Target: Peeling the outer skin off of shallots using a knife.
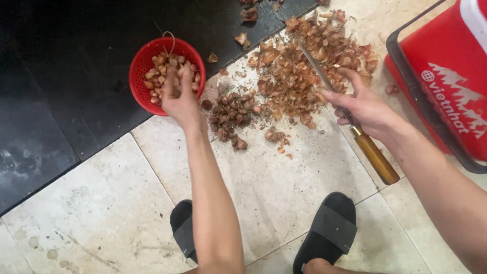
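Sandals [332, 228], black and open-toed, sit nearest on the pale stone floor tiles [101, 203]. Farther right, the right hand [362, 106] clamps a wooden-handled long steel knife [355, 129]. Left, the left hand [178, 94] dips curled fingers into the red plastic mesh basket [142, 63] of peeled shallots [157, 73]; brown papery peelings [304, 66] lie beyond.

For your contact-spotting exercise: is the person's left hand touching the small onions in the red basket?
Touching. The head view shows the left hand reaching over the rim of the red basket, its fingers resting right on the small onions with no gap visible.
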